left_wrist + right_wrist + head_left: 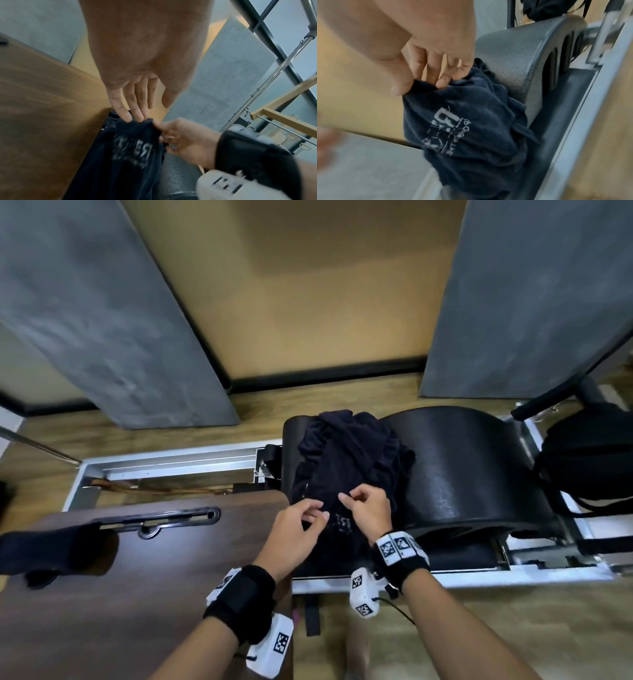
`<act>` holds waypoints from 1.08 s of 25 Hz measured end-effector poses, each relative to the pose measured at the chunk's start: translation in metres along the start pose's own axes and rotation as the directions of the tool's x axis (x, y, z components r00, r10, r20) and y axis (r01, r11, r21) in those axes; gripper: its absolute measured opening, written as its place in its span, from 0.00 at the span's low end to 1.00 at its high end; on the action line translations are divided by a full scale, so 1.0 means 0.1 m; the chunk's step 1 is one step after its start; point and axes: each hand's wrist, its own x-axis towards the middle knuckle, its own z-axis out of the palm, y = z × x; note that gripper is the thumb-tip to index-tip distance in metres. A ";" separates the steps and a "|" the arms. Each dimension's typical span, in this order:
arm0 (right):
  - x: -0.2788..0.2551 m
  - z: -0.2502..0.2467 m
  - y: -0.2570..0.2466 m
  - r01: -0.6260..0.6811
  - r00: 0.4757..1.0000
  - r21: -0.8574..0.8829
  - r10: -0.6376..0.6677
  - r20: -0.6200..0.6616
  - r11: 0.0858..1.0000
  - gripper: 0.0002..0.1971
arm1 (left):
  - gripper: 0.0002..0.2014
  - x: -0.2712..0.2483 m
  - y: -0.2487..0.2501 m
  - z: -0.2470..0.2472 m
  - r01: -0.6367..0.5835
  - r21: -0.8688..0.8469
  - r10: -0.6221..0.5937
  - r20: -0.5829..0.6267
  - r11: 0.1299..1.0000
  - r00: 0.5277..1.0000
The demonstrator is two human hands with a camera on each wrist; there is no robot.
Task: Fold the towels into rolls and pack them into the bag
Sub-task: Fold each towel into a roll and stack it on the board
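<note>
A black arched pad (476,470) is standing just right of the crumpled dark towel (346,460), a wooden worktop (137,577) to its left. The towel's near edge is being pinched by the right hand (368,510) and touched by the left hand's (294,537) straightened fingers (126,106).

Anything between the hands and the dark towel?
Nothing visible. The right hand already pinches the dark towel at its upper edge. The left hand has straight fingers touching the same edge, with no gap. The towel is draped over the black curved pad.

Black arched pad (472,467), brown board (137,577)
</note>
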 end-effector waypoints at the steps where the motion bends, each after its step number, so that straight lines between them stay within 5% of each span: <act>1: -0.04 -0.08 -0.11 0.030 0.998 0.167 -0.039 0.052 0.985 0.13 | 0.18 -0.02 0.00 0.00 -0.001 0.022 0.000 0.025 1.000 1.000; 5: -0.33 -0.49 -0.72 0.067 0.938 0.496 -0.224 0.265 0.866 0.10 | 0.40 -0.16 0.09 -0.01 -0.113 0.006 0.112 0.090 0.994 0.990; 8: -0.70 -0.70 -1.06 0.128 0.907 0.583 -0.332 0.258 0.802 0.07 | 0.23 -0.28 0.27 -0.13 -0.274 -0.114 0.266 -0.086 0.955 0.960; 11: -1.17 -0.83 -1.19 0.179 0.878 0.649 -0.417 0.233 0.740 0.15 | 0.04 -0.53 0.47 -0.34 -0.389 -0.261 0.350 -0.184 0.884 0.919; 17: -2.50 -0.94 -1.10 0.381 0.724 0.567 -0.617 0.308 0.730 0.26 | 0.14 -1.35 0.63 -0.74 -0.517 -0.354 0.471 -0.214 0.780 0.856; 20: -3.27 -0.86 -1.06 0.512 0.718 0.453 -0.653 0.241 0.730 0.31 | 0.23 -1.91 0.58 -0.94 -0.503 -0.475 0.509 -0.126 0.722 0.851; 24: -4.14 -0.55 -1.01 0.662 0.736 0.251 -0.675 -0.044 0.706 0.10 | 0.39 -2.71 0.40 -1.14 -0.433 -0.526 0.511 0.005 0.733 0.859; 27: -4.66 -0.25 -0.97 0.661 0.750 0.122 -0.649 -0.128 0.741 0.13 | 0.40 -3.36 0.27 -1.33 -0.247 -0.579 0.387 0.130 0.777 0.913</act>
